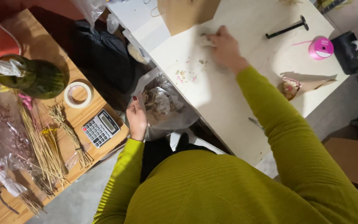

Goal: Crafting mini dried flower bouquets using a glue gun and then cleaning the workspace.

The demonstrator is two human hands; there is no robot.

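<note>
My right hand (225, 49) lies palm down on the pale table (245, 95), fingers closed over a small whitish wad (205, 40) near a brown cardboard sheet (187, 14). Small crumbs and pink flecks (187, 74) are scattered on the table just left of that hand. My left hand (136, 118) grips the rim of a clear plastic bag (166, 105) full of crumpled paper scraps, held below the table's edge. I wear yellow-green sleeves.
A pink ribbon spool (320, 47), a black tool (286, 29) and a paper-wrapped flower (291, 88) lie on the table. On the wooden table at left sit a calculator (100, 127), a tape roll (78, 94), a green bottle (34, 76) and dried stems (42, 145).
</note>
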